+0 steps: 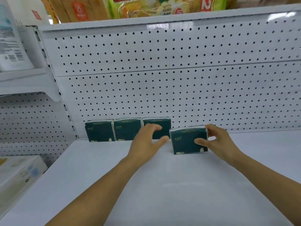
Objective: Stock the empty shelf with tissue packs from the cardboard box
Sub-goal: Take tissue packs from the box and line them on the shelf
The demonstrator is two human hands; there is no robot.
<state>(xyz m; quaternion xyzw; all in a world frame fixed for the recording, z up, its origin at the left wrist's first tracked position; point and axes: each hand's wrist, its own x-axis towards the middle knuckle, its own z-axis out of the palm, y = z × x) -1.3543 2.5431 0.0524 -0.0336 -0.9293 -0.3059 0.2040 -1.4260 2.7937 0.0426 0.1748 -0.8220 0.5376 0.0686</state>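
gripping fourth tissue pack [189, 140] upright, right hand [218, 141] | left hand [146, 142] spread wide, maybe touching third pack [157, 129] | row far-left on shelf [162, 185], extends rightward

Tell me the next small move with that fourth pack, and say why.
Probably slide the fourth pack back and slightly left until it meets the pegboard beside the third pack. Three packs already stand in a row against the back; this one, held by the right hand, stands forward of that line. The left hand is open by the third pack.
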